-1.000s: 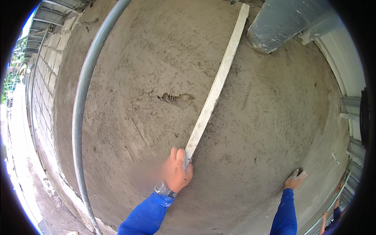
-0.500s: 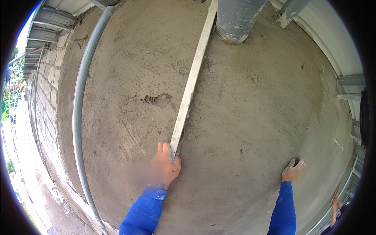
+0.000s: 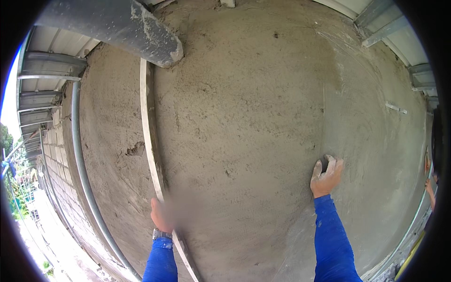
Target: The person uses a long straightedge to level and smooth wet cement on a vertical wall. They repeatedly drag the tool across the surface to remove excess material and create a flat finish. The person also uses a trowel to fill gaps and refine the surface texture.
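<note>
A long, pale, narrow straightedge (image 3: 148, 122) runs top to bottom along a wall of grey plaster (image 3: 244, 122), partly rough and pitted. My left hand (image 3: 161, 217), a watch at its wrist, is closed round the straightedge low down, and the bar carries on below it. A blur covers part of its fingers. Farther right, my right hand (image 3: 327, 177) lies against the plaster, fingers curled and smeared with plaster. Something small and dark shows between thumb and fingers; I cannot make out its kind. It is near the border of a smoother, paler plaster strip.
A thick grey pipe (image 3: 136, 33) crosses the upper left in front of the wall. Left of the straightedge stands a metal scaffold pole (image 3: 82, 155), with bare blockwork (image 3: 56, 155) beyond. Another person's arm (image 3: 430, 190) shows at the far right.
The view has swung right, so pipe and straightedge appear farther left. My left hand was at the straightedge's lower end; now the bar extends below it. My right hand appears higher, its fingers more curled.
</note>
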Motion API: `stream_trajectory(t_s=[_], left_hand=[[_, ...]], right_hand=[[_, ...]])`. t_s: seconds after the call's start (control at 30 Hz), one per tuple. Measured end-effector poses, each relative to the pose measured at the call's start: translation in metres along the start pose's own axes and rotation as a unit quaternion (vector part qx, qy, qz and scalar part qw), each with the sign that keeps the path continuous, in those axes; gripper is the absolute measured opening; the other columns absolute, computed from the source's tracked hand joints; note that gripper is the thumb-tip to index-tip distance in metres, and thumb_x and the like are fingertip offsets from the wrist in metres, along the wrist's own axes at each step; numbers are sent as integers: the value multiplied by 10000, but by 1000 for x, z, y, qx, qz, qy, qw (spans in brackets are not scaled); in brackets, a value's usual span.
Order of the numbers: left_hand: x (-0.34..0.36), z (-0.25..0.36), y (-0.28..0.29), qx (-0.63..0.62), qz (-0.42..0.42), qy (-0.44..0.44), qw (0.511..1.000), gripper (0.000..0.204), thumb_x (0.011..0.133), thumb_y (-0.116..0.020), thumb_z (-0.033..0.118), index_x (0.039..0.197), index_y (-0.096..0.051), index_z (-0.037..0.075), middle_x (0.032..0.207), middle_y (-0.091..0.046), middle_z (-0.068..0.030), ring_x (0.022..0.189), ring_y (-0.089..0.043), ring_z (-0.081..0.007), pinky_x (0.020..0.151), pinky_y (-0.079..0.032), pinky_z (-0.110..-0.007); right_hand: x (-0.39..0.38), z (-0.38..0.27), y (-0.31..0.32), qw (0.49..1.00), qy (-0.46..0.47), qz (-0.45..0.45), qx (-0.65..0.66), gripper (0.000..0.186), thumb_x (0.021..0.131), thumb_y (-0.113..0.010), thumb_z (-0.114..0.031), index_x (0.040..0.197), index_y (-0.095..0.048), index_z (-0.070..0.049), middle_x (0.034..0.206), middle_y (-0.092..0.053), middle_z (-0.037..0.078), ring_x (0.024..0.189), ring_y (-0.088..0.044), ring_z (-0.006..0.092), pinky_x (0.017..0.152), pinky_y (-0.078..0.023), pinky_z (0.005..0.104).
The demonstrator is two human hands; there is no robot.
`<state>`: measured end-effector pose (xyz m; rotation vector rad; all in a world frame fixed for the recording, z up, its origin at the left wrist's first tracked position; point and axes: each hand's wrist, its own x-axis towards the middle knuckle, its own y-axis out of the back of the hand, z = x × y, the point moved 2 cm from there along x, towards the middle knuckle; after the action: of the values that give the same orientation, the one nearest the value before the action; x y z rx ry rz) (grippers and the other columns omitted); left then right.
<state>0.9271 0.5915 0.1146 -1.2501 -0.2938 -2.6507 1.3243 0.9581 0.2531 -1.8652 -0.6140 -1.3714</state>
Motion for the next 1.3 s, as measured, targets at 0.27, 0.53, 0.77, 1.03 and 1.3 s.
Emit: stream_trajectory(t_s=[0.27,0.53,0.77,1.03,1.3], left_hand=[[-81,16,-26,-21,-44,-80,996,561,851,-745,150,1298,-533,-114,1187,-657,-367,1135,-638,-544,958,-523,-523],[-188,47,-67,1,-24,35,999,473,852,-766,174,1229,-566,-30,1122,-678,-304,1080,-657,-518,922,-531,-515],[-185,79,-61,88,-15,48,995,421,838,-774,196,1113,-518,5,1022,-641,-294,1008,-621,-555,832,-512,-555],[-199,47,-72,79,10,1,997,424,835,-766,182,1113,-503,1,989,-611,-288,971,-614,-554,793,-510,-556],[-183,39,-61,15,-28,60,998,377,832,-754,173,1050,-495,6,986,-590,-274,934,-596,-542,762,-495,-559]], right_hand=[[6,19,17,991,22,21,133,349,757,-751,-130,1074,-650,-24,1063,-558,185,946,-592,381,781,-491,496],[5,32,20,977,42,7,207,292,792,-738,-161,1044,-651,-40,1046,-562,173,941,-571,364,769,-464,504],[2,36,20,973,51,-10,224,263,825,-728,-170,1040,-648,-40,1045,-561,169,944,-569,360,792,-446,502],[1,20,13,980,72,3,184,218,849,-720,-173,1015,-638,-58,1055,-562,160,935,-570,356,785,-434,491],[-4,29,13,988,108,-17,112,259,973,-653,-289,1018,-633,-34,1070,-561,170,949,-566,374,800,-439,492]])
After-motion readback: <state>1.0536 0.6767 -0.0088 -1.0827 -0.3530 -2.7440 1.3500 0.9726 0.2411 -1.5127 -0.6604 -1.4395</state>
